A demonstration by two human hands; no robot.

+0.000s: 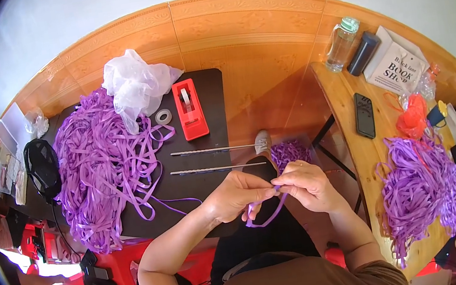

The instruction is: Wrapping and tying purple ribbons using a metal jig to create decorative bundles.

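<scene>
Ribbon [262, 225], narrow, flat and purple, curved in a loose loop at lower centre of frame, left hand [236, 196] and right hand [310, 187] each pinching it between thumb and fingers, tangled ribbon pile [102, 171] at left.

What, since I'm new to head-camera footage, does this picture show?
No machine here: one wide fisheye camera on a person's head looks down, so edges bend. The person's bare left hand and bare right hand meet in the middle, pinching a narrow purple ribbon strip. On the dark table to the left are a large heap of purple ribbon, a translucent white plastic bag, a red tape dispenser and two thin metal rods. The light wooden table at right bears another purple heap.
</scene>
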